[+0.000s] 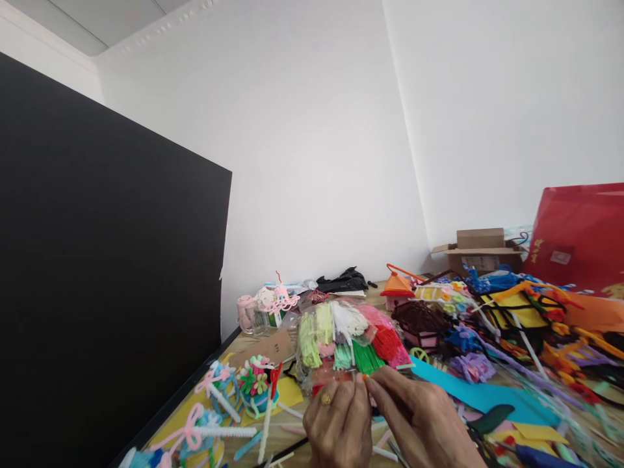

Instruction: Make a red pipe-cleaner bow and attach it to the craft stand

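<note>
My left hand [338, 422] is closed, with a gold ring on one finger. My right hand [422, 413] meets it at the fingertips, thumb and fingers pinched together. A tiny orange piece [365, 377] shows between the two sets of fingertips; its kind and most of its shape are hidden. Just beyond the hands lie clear plastic bags holding bundles of pipe cleaners [368, 357] in green, white, yellow, red and pink. Left of my left hand stands a small blue pot [260, 402] with fuzzy pink and green flowers, near a white stick with a red tip [266, 422].
A large black panel [112, 260] rises at the left. Fuzzy bow-topped wands [224, 431] lie at front left. On the right are a blue sheet [478, 396], a purple flower [472, 367] and a tangle of crafts. Behind stand a cardboard box [482, 260] and a red bag [575, 234].
</note>
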Demonstrator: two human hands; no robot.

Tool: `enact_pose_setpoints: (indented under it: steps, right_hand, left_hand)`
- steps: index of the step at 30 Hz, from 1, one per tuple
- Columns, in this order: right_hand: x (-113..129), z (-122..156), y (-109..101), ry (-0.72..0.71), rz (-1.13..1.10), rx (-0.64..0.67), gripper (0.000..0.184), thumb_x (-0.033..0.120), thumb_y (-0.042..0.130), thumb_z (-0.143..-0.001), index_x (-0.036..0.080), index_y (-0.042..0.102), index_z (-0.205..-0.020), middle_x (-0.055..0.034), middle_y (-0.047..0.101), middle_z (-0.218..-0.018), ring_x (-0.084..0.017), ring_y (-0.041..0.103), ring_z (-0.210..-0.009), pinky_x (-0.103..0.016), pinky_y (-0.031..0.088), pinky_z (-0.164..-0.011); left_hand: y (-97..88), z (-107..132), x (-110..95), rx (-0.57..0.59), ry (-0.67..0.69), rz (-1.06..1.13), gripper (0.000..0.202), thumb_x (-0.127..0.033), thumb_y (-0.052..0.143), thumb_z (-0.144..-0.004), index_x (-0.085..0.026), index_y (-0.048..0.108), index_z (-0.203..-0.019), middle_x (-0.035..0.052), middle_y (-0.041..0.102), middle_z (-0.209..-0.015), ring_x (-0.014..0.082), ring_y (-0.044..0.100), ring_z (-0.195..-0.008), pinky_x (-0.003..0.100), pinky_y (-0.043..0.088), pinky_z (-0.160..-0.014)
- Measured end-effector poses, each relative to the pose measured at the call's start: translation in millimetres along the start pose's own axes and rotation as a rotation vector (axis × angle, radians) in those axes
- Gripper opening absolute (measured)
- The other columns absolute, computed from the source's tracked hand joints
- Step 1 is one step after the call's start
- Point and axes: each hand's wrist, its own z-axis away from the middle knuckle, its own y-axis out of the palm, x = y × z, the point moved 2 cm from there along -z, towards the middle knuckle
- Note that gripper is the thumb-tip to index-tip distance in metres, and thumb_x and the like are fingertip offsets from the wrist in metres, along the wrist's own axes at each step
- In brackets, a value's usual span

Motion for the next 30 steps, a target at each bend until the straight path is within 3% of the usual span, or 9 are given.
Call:
enact_pose_setpoints:
  steps: [6, 20, 27, 30]
  right_hand:
    - [2, -3, -2, 0.031, -0.103, 0.041, 0.029, 0.032, 0.034, -0.095, 0.022, 0.043, -0.069, 0.0014, 0.054, -0.059, -0.013, 0.049, -0.052, -0.021, 0.036, -0.05]
    - [0, 0, -2, 0.093, -0.196, 0.14, 0.028, 0.034, 0.034, -0.094, 0.021, 0.043, -0.071, 0.002, 0.049, -0.064, -0.013, 0.041, -0.056, -0.023, 0.034, -0.054]
    - [-5, -7, -11, 0.196, -0.554, 0.251, 0.04, 0.053, 0.044, -0.087, 0.019, 0.045, -0.066, 0.0055, 0.035, -0.059, -0.011, 0.034, -0.055, -0.022, 0.029, -0.05]
    - [-9, -11, -19, 0.184, -0.652, 0.252, 0.044, 0.056, 0.047, -0.085, 0.017, 0.047, -0.064, 0.0068, 0.033, -0.057, -0.009, 0.03, -0.052, -0.021, 0.025, -0.048]
  left_hand:
    - [-1.1, -6, -4, -0.094, -0.01, -0.02, 0.028, -0.003, 0.061, -0.074, -0.017, 0.066, -0.098, 0.0071, 0.072, -0.066, 0.0188, 0.066, -0.055, 0.028, 0.05, -0.055]
    - [5.8, 18, 1, 0.003, 0.04, -0.024, 0.034, -0.003, 0.063, -0.074, -0.016, 0.063, -0.105, 0.0084, 0.074, -0.074, 0.0224, 0.07, -0.067, 0.033, 0.052, -0.063]
    - [-0.8, 3, -4, -0.045, 0.059, -0.034, 0.026, -0.005, 0.062, -0.074, -0.018, 0.066, -0.096, 0.006, 0.073, -0.07, 0.0205, 0.067, -0.067, 0.03, 0.052, -0.062]
    - [-2.8, -12, -8, -0.02, -0.039, 0.114, 0.025, -0.004, 0.06, -0.074, -0.017, 0.067, -0.094, 0.0061, 0.07, -0.067, 0.0198, 0.065, -0.065, 0.028, 0.05, -0.061]
